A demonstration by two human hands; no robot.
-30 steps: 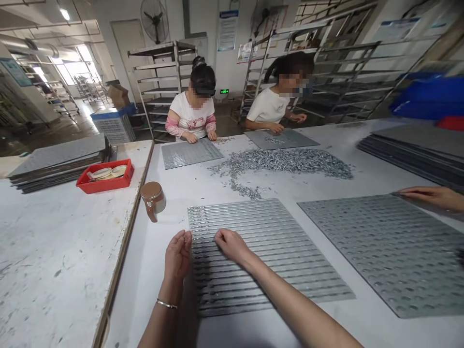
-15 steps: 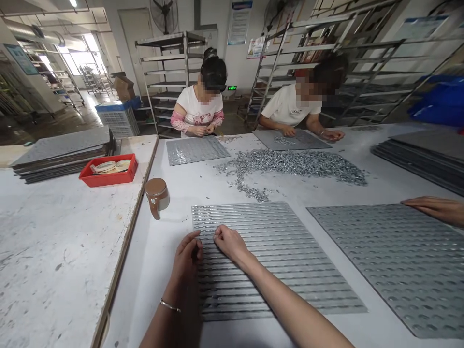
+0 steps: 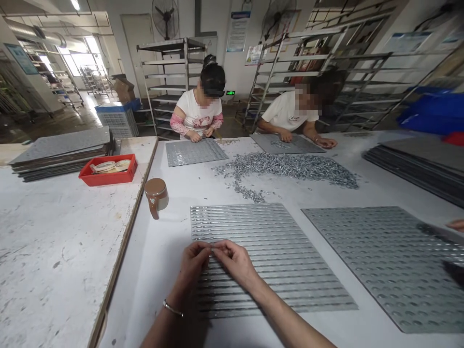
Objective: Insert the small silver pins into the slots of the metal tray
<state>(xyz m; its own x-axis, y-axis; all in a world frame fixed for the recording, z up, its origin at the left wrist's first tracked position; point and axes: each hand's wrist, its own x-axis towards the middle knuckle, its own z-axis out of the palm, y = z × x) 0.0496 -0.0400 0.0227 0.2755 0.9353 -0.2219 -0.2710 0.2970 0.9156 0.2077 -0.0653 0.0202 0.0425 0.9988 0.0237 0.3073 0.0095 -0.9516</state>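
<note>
A grey ribbed tray, filled with rows of small metal parts, lies on the white table in front of me. My left hand and my right hand rest on its near left part, fingertips pinched together and meeting. What they pinch is too small to make out. A bracelet circles my left wrist. A long pile of small metal parts lies beyond the tray.
A brown mug stands left of the tray. A second dimpled tray lies to the right, another person's fingers at its edge. Two people sit across the table at their own trays. A red bin and stacked trays are on the left table.
My hands have drawn together and slid toward me along the tray until the fingertips meet. The other person's hand on the right has pulled back almost out of view.
</note>
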